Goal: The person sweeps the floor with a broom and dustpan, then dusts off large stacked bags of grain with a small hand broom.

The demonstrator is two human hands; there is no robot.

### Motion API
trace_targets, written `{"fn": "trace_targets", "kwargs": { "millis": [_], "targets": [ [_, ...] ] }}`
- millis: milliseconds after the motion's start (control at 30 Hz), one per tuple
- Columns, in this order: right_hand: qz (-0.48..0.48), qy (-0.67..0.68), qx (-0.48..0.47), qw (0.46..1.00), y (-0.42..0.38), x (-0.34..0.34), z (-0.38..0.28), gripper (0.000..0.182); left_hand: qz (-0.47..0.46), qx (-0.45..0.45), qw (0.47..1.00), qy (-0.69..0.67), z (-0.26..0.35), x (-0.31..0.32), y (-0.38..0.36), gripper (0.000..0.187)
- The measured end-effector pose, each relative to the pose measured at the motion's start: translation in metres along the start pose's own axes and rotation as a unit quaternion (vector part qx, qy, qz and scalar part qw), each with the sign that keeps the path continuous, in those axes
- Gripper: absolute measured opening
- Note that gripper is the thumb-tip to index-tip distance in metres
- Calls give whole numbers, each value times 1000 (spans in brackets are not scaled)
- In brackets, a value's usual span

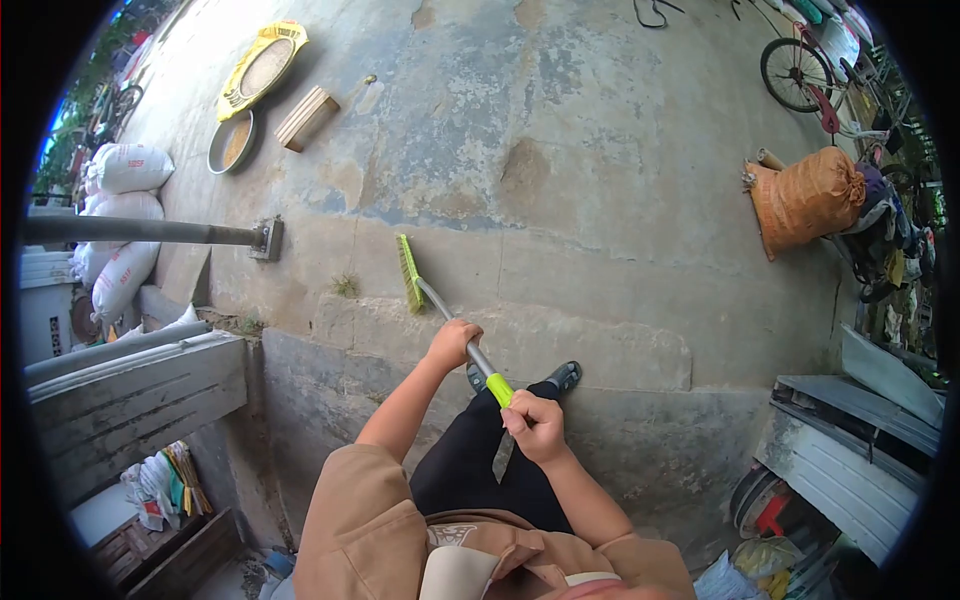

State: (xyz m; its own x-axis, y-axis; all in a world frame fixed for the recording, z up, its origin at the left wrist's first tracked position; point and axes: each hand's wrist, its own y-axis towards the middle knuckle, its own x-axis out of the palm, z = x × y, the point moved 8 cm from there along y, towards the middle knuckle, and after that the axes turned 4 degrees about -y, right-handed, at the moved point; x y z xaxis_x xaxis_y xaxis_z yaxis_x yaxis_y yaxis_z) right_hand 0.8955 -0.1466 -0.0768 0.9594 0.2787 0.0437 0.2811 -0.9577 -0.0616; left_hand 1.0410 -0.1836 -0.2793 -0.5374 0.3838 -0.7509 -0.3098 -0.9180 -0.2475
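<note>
A long-handled brush (434, 297) with a grey pole and bright green bristles slants across the view in front of me. My left hand (453, 345) is wrapped round the middle of the pole. Higher up the handle, my right hand (535, 425) closes on it just behind the green sleeve (499, 389). A flat grey end (503, 458) sticks out below my right hand, over my dark trousers. The green brush head (409, 274) lies at the concrete floor near the edge of a low step, bristles towards the left.
Around the concrete floor (600, 180) stand a metal post (150, 231), white sacks (130, 170), an orange sack (808, 198) and a bicycle (797, 75). A basin (232, 142), wooden block (306, 118) and yellow-edged tray (262, 66) lie at the far left. A low step (560, 345) crosses by my feet.
</note>
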Motion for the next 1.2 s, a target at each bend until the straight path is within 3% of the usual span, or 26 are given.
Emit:
{"fn": "trace_targets", "kwargs": {
  "millis": [67,133,300,333,400,467,533,600,667,733,800,933,1067,1200],
  "targets": [
    [11,-17,-39,999,4,-11,-4,23,80,45,987,-135,4,19,20,12],
    [93,-59,-37,993,5,-45,-18,23,28,65,983,-172,54,22,52,14],
    [126,-60,-96,986,-5,-120,-82,21,-36,134,984,-115,168,25,100,15],
    [96,-31,-145,984,-14,-133,-106,20,-50,151,981,-111,195,23,101,15],
    [61,-4,-192,979,-24,-145,-124,20,-1,137,984,-109,221,10,85,16],
    [38,37,-169,984,-31,-157,-124,20,-15,125,986,-107,224,20,72,17],
    [64,54,-159,984,-31,-168,-106,20,5,48,990,-132,196,47,70,19],
    [106,32,-47,993,-30,-182,-72,20,7,51,986,-158,197,60,71,20],
    [134,54,-52,988,-26,-200,-68,21,14,51,981,-185,203,74,89,20],
    [133,-10,-111,985,-19,-214,-86,22,26,35,976,-214,219,82,110,20],
    [112,-28,-138,984,-19,-223,-99,23,-9,23,974,-225,241,89,126,20],
    [42,-36,-218,974,-44,-238,-133,22,-11,104,985,-138,305,93,137,19],
    [34,-62,-209,975,-89,-257,-162,22,-25,142,982,-124,368,96,113,18],
    [117,-51,-205,970,-140,-275,-198,18,-92,218,962,-137,415,107,75,14]
  ]
}}
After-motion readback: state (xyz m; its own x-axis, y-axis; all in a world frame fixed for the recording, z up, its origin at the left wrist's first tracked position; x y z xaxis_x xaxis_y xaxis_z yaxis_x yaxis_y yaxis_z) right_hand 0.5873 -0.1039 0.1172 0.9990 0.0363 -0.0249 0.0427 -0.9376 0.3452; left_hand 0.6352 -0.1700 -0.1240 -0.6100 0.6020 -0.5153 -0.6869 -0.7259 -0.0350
